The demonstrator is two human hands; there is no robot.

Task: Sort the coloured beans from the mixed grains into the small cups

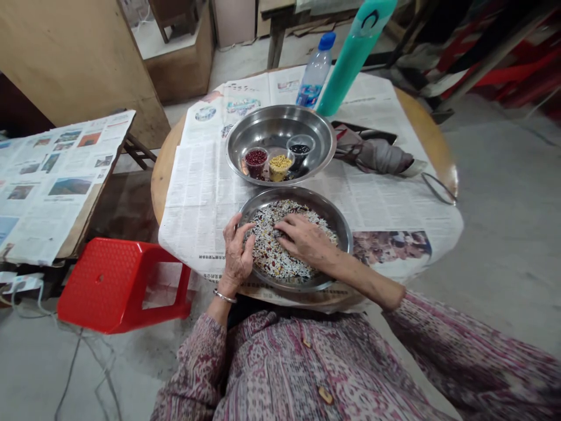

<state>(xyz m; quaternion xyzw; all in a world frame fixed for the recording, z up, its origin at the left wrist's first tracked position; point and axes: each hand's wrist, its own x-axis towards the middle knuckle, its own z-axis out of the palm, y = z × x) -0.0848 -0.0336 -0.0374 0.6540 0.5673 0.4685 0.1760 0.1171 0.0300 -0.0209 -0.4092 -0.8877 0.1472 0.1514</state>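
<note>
A shallow metal basin near me holds white rice-like grains mixed with red, yellow and black beans. At its left rim is my left hand, its thumb and index finger inside and other fingers over the edge, holding the basin. My right hand reaches in from the right, its bent fingertips down among the grains. What lies between those fingertips is hidden. Behind stands a deeper metal basin with plastic cups of red beans, yellow beans and black beans.
Newspaper covers the round wooden table. A plastic bottle, a tall teal bottle and a folded grey umbrella stand or lie beyond the basins. A red stool and a newspaper-covered table are at left.
</note>
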